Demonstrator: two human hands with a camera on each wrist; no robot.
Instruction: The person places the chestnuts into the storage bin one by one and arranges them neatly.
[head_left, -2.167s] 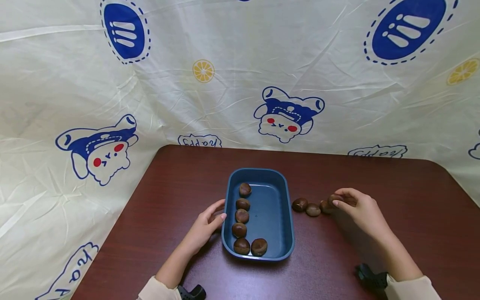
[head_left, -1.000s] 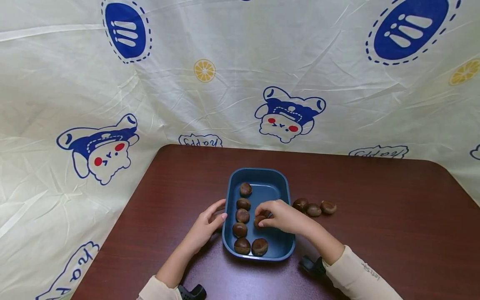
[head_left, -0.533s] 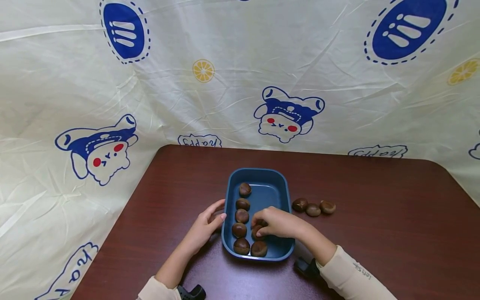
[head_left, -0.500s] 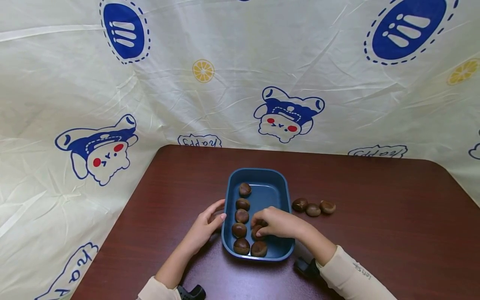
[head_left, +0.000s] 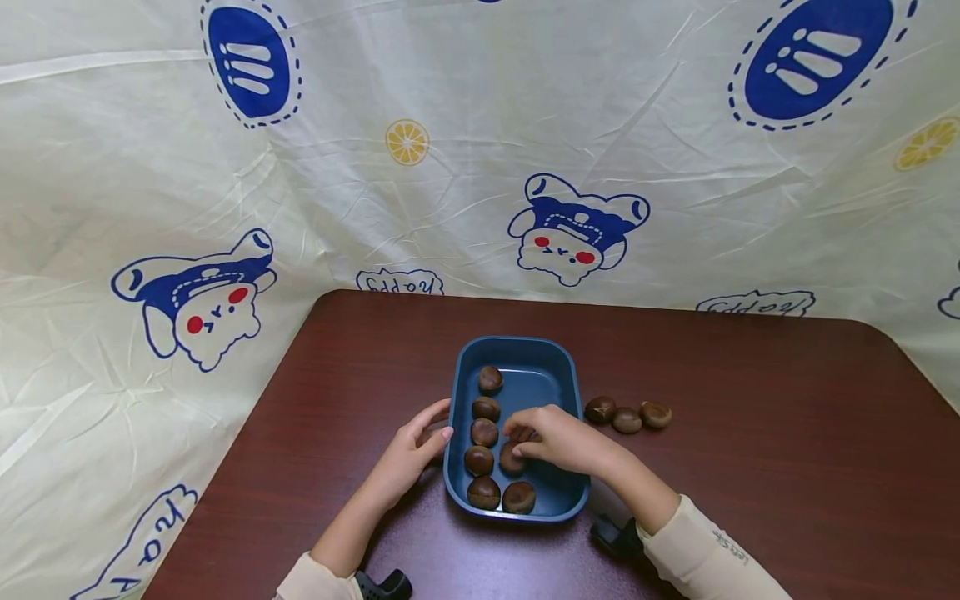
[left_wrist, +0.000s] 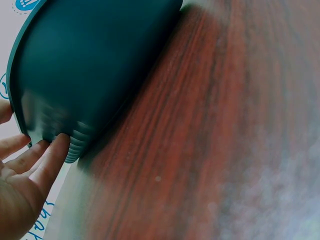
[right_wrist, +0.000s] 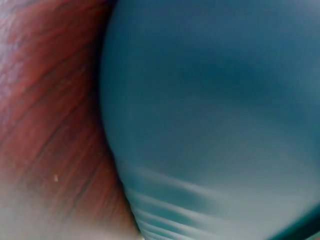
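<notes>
A blue rectangular tray (head_left: 543, 417) holds several brown chestnuts, lined up along its left side. Beside that line, a second chestnut column has one chestnut (head_left: 518, 497) at the near end and another chestnut (head_left: 512, 459) just beyond it. My right hand (head_left: 558, 437) hovers inside the tray, its thumb tip right at this farther chestnut and its fingers spread a little above it. My left hand (head_left: 411, 454) rests against the tray's left side with loosely extended fingers. The left wrist view shows these fingertips (left_wrist: 62, 140) on the outer wall. In the right wrist view only the tray's wall (right_wrist: 200, 110) and table show.
Three more chestnuts (head_left: 627, 420) lie on the dark red-brown table (head_left: 750, 467), close to the tray's right side. A white printed sheet (head_left: 450, 208) hangs behind the table and down its left side. Both wrists carry black camera mounts (head_left: 618, 536).
My right hand picked a chestnut from the right-hand group, carried it left into the tray and set it down in the second column. Its fingers have since loosened and lifted slightly. My left hand stayed put.
</notes>
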